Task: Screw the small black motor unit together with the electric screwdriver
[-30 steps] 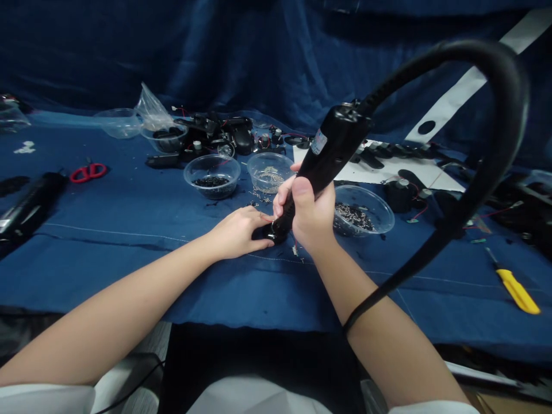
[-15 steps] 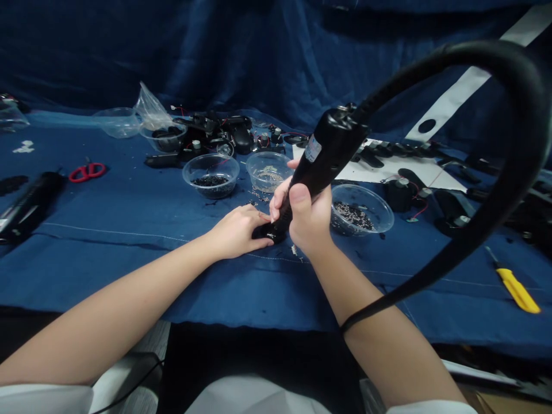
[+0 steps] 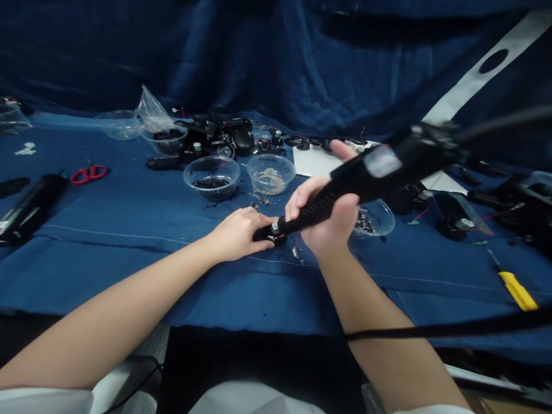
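Note:
My right hand (image 3: 330, 221) is wrapped around a black corded electric screwdriver (image 3: 366, 178), which leans far over to the right. Its narrow end points down-left, close to a small black part with a pale piece on it (image 3: 276, 231). I cannot tell whether the tip touches that part. My left hand (image 3: 241, 233) pins the black part against the blue cloth, thumb and forefinger on either side of it. Just right of the part lies a small white connector (image 3: 295, 252) with thin wires.
Clear bowls hold black bits (image 3: 211, 178), pale screws (image 3: 271, 174) and mixed screws (image 3: 374, 218). Red scissors (image 3: 89, 173) and another black tool (image 3: 32, 210) lie left; a yellow-handled screwdriver (image 3: 517, 290) lies right. Black housings (image 3: 241, 138) pile up behind.
The electric screwdriver has tilted from steep to nearly lying over, moving right and away from the small part, which shows more. Its cable has swung right. My left hand stays put.

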